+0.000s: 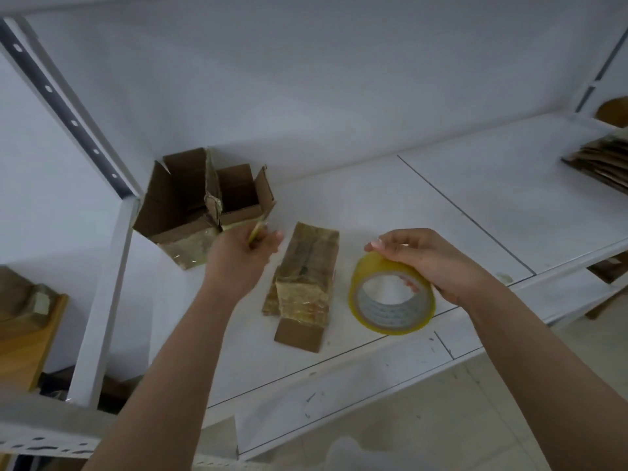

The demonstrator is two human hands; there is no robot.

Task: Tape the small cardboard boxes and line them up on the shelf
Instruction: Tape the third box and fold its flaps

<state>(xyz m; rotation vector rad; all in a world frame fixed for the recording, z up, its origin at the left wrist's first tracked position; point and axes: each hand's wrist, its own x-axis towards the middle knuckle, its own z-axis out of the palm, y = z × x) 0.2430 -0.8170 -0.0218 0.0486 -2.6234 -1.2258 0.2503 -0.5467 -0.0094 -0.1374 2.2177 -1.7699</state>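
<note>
Yellow tape roll (392,294) gripped by right hand (424,260) near shelf (475,205) edge, left hand (241,256) pinching tape strip (256,231)

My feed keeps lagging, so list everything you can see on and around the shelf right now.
open box: one, brown, flaps up, back left of the shelf
taped box: one, brown under glossy tape, lying mid-shelf
tape roll: one, yellow, front of the shelf, right of the taped box
flat cardboard: a stack, brown, far right
shelf: one, white
wooden board: one, tan, lower left
hands: left hand pinches a yellowish strip by the open box; right hand grips the tape roll
</note>
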